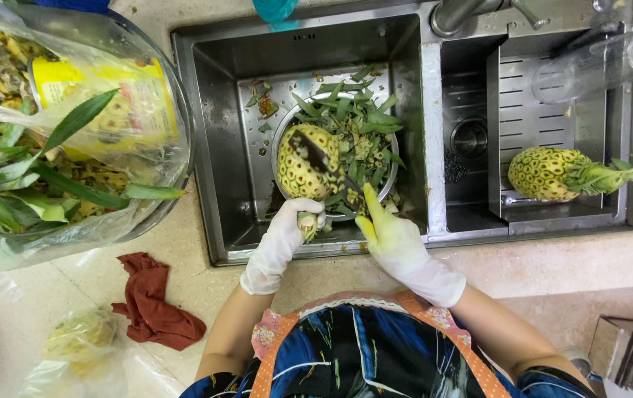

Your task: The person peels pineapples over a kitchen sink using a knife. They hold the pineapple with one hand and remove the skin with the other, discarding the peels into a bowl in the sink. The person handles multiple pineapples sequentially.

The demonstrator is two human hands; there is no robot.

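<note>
My left hand (281, 239), in a white glove, grips the stem end of a peeled pineapple (303, 171) held over a metal bowl (386, 184) in the left sink basin. My right hand (394, 237), also gloved and stained yellow, holds a dark-bladed knife (318, 156) whose blade lies across the pineapple. The bowl is full of green leaves and peel scraps (361, 129). A second peeled pineapple (560, 173) with its green top lies on a metal drain rack in the right basin.
A large clear plastic bag (73, 133) of leaves and peel sits on the counter at left. A dark red cloth (153, 302) lies on the counter. A clear cup (604, 63) lies by the right basin. The faucet (456, 13) stands above.
</note>
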